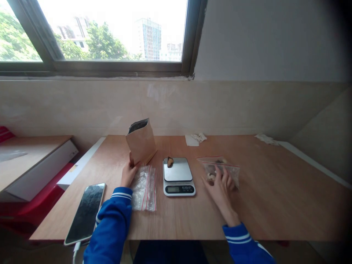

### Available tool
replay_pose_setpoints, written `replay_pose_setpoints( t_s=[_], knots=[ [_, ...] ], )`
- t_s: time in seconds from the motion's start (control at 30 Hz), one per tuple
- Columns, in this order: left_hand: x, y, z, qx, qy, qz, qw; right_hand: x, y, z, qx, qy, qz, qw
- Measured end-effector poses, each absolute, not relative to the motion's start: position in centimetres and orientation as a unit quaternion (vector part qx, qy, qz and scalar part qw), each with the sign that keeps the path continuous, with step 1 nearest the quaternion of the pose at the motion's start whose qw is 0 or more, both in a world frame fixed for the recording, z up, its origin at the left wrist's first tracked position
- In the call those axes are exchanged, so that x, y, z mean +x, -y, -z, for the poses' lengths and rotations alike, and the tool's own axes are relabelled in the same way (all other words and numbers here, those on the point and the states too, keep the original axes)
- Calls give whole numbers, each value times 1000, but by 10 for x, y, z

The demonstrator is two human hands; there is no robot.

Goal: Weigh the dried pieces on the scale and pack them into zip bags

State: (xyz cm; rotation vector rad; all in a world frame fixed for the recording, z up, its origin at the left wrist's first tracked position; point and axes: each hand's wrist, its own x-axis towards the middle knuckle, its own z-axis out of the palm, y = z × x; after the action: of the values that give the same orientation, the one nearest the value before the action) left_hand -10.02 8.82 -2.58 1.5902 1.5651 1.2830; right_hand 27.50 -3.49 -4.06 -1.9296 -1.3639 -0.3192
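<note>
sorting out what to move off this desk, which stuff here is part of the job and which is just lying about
Part of the job: left hand on paper pouch; right hand at zip bag of brown pieces; scale with one piece; flat zip bag
Lying about: phone; tissue scraps

1. The kraft paper bag is matt, lightly textured brown paper, with shiny silver foil lining its mouth.
2. The near zip bag and the far zip bag are thin, glossy, crinkled clear plastic with red-striped edges.
3. The kitchen scale has a brushed metal platform on a smooth, white plastic base.
4. The phone has a glossy, dark glass surface.
5. The desk is smooth, pale wood with a soft sheen.
6. The sleeves are smooth blue cloth with white stripes.
</note>
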Motion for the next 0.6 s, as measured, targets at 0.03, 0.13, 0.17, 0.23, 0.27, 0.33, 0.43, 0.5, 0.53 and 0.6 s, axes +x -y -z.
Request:
replay_pose_setpoints(
  t_s=[0.03,0.13,0.17,0.23,0.27,0.33,0.43,0.5,0.53,0.6],
  knots=[
    [-100,-88,25,593,-578,-482,285,287,37,48,-759,538,118,349],
    [-102,-89,25,597,-562,-490,297,325,35,65,-745,600,84,279],
    [-103,-89,26,600,-554,-492,301,336,34,66,-735,623,70,258],
    [-104,-90,27,608,-535,-498,311,351,33,61,-725,648,50,227],
    [-105,-89,27,610,-526,-501,317,353,33,54,-727,649,44,219],
    [-105,-88,25,612,-516,-503,326,341,34,29,-733,640,36,229],
    [-103,-83,19,625,-511,-496,320,287,40,-25,-660,675,-12,329],
    [-102,-79,14,636,-505,-492,312,238,45,-64,-545,735,-86,394],
    [-101,-78,13,640,-501,-493,310,214,47,-80,-489,764,-119,404],
    [-99,-76,12,647,-492,-495,308,173,47,-104,-405,802,-159,409]
  ],
)
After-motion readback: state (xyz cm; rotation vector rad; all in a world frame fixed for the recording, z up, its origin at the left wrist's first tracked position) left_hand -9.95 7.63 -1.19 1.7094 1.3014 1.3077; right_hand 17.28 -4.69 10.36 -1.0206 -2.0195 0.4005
